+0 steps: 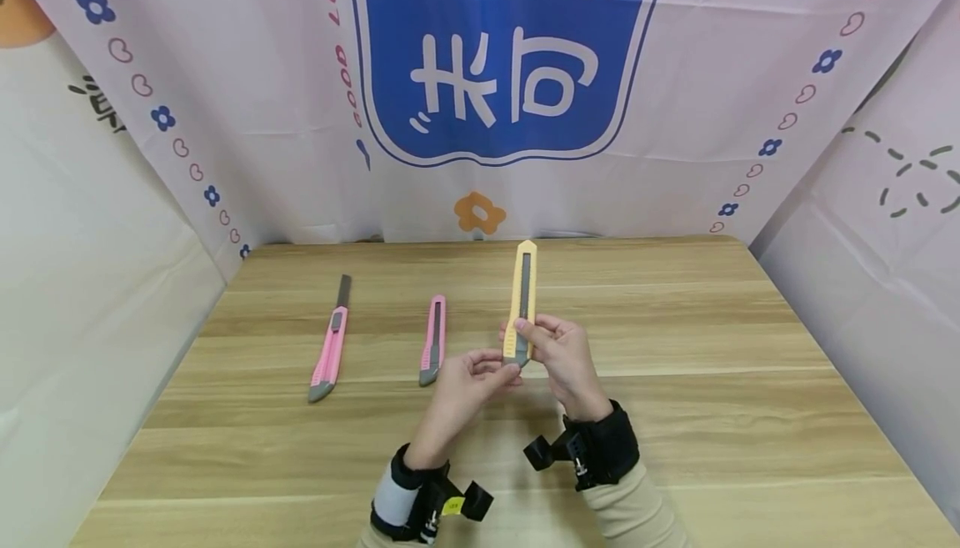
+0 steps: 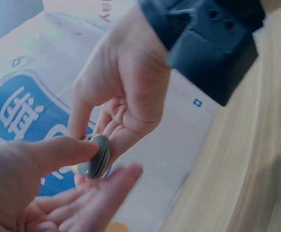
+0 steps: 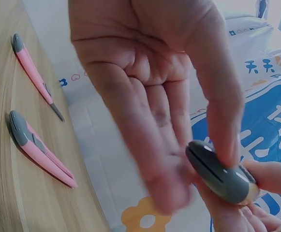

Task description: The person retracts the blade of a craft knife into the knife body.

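My right hand (image 1: 564, 358) grips a yellow utility knife (image 1: 521, 298) and holds it upright above the table, thumb on its body and fingers behind. The knife has a grey slot and a grey end cap (image 3: 222, 174); its blade is not visible. My left hand (image 1: 467, 381) is at the lower end, its thumb (image 2: 84, 151) touching the cap. The left index finger (image 3: 167, 191) is extended beside the cap and blurred. Left of both hands, a pink utility knife (image 1: 433, 339) lies on the table. Farther left is another pink utility knife (image 1: 330, 356), its grey blade (image 1: 344, 290) extended.
The wooden table (image 1: 712, 406) spreads under both arms. A white printed cloth (image 1: 637, 189) hangs behind its back edge, and pale cloths (image 1: 90, 281) flank the sides. Each wrist wears a black strap (image 1: 607, 444) with a small camera.
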`<state>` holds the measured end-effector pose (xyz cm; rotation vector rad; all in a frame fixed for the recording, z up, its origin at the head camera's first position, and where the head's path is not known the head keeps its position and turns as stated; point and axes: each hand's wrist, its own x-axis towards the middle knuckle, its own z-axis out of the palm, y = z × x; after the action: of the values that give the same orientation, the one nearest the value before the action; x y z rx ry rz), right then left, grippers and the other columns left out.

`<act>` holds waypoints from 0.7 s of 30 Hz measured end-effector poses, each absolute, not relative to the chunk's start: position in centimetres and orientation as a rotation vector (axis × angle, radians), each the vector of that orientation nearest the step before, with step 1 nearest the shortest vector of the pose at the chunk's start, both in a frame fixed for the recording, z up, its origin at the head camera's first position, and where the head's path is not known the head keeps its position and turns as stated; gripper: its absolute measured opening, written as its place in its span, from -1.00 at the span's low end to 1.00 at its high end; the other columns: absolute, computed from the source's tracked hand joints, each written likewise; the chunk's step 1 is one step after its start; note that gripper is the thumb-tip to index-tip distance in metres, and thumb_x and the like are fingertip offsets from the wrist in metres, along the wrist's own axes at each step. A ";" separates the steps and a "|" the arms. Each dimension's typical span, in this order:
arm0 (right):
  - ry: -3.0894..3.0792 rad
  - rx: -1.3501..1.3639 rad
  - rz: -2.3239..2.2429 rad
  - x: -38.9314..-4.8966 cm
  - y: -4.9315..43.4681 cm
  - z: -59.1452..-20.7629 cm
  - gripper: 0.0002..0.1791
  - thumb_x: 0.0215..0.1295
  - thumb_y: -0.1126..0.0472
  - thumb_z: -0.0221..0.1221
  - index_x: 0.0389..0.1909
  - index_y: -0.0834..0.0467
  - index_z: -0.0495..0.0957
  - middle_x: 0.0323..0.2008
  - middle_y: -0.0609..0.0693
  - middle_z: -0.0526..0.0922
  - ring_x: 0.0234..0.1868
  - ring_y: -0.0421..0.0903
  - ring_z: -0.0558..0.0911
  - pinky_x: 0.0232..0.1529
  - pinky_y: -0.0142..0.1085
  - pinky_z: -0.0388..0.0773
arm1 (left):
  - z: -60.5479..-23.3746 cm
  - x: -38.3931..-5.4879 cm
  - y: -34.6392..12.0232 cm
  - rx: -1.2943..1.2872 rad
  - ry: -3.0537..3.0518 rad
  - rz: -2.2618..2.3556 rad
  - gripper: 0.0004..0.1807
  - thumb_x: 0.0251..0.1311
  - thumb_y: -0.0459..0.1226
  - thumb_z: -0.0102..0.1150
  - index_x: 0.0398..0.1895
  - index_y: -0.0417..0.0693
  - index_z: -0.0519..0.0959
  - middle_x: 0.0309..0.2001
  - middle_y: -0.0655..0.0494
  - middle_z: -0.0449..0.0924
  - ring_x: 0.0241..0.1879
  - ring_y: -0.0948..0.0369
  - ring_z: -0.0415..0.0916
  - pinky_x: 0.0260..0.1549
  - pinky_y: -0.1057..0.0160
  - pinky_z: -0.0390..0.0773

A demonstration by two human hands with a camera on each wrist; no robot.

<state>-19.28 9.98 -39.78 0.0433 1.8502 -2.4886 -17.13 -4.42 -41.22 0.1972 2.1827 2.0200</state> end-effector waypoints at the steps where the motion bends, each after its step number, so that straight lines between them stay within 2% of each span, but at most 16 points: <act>1: 1.851 0.048 -2.487 -19.3 10.0 -39.8 -0.61 0.23 0.35 0.17 -0.03 0.57 0.46 -0.41 -0.05 0.78 -0.15 0.10 0.67 -0.24 -0.44 0.68 | -41.2 -17.1 -4.3 0.221 2.284 1.989 -0.60 0.07 -0.33 0.28 -0.06 -0.44 0.54 -0.27 -0.33 0.69 -0.31 0.02 0.67 -0.27 0.13 0.72; 4: 1.853 0.071 -2.487 -19.3 10.0 -39.8 -0.59 0.21 0.34 0.19 -0.02 0.56 0.45 -0.35 0.04 0.78 -0.23 -0.06 0.71 -0.24 -0.45 0.68 | -41.4 -16.9 -3.7 0.274 2.579 1.909 -0.49 -0.03 -0.32 0.36 -0.01 -0.44 0.51 -0.30 -0.24 0.69 -0.33 0.08 0.65 -0.30 0.10 0.72; 7: 1.859 0.091 -2.494 -19.4 10.0 -39.9 -0.59 0.20 0.35 0.19 -0.02 0.57 0.45 -0.32 0.08 0.78 -0.24 -0.07 0.71 -0.25 -0.45 0.68 | -41.5 -16.7 -3.2 0.320 2.773 1.893 -0.40 -0.10 -0.32 0.41 0.05 -0.43 0.47 -0.27 -0.21 0.63 -0.30 0.07 0.62 -0.29 0.12 0.73; 15: 1.915 0.193 -2.462 -19.5 9.3 -40.2 -0.61 0.15 0.35 0.23 -0.07 0.54 0.50 -0.48 -0.15 0.74 -0.34 -0.22 0.69 -0.40 -0.49 0.64 | -42.0 -16.6 -2.5 0.439 3.158 1.780 -0.33 -0.27 -0.23 0.51 0.01 -0.32 0.55 -0.25 -0.12 0.52 -0.31 0.12 0.51 -0.37 0.14 0.69; 21: 1.960 0.187 -2.443 -19.4 8.8 -40.4 -0.63 0.11 0.35 0.26 -0.10 0.51 0.53 -0.44 -0.07 0.75 -0.35 -0.21 0.68 -0.44 -0.49 0.59 | -42.1 -16.6 -2.4 0.432 3.228 1.734 -0.36 -0.29 -0.24 0.52 -0.03 -0.33 0.58 -0.26 -0.11 0.54 -0.34 0.13 0.51 -0.42 0.14 0.64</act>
<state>-19.37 8.85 -40.38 0.1872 1.9596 -2.4426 -16.58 -2.40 -42.09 0.4316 3.2282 1.7337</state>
